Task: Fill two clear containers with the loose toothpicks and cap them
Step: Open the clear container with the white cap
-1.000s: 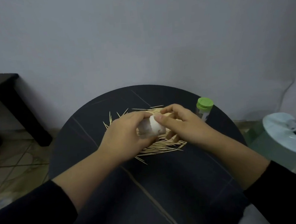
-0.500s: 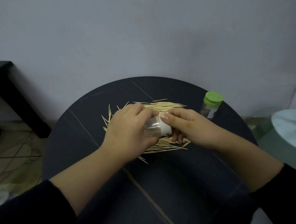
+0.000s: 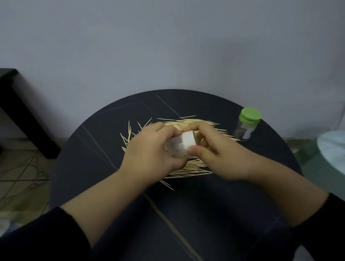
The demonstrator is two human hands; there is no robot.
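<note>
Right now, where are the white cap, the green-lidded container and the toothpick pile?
white cap [image 3: 189, 140]: head view, on its curved side wall.
green-lidded container [image 3: 250, 115]: head view, on its green lid.
toothpick pile [image 3: 196, 122]: head view, on the sticks at its far edge.

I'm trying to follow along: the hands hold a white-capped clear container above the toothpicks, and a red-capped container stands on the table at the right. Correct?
Not quite: in the head view the cap of the standing container is green, not red. Otherwise yes: the left hand and right hand hold the white-capped container above the toothpicks.
</note>
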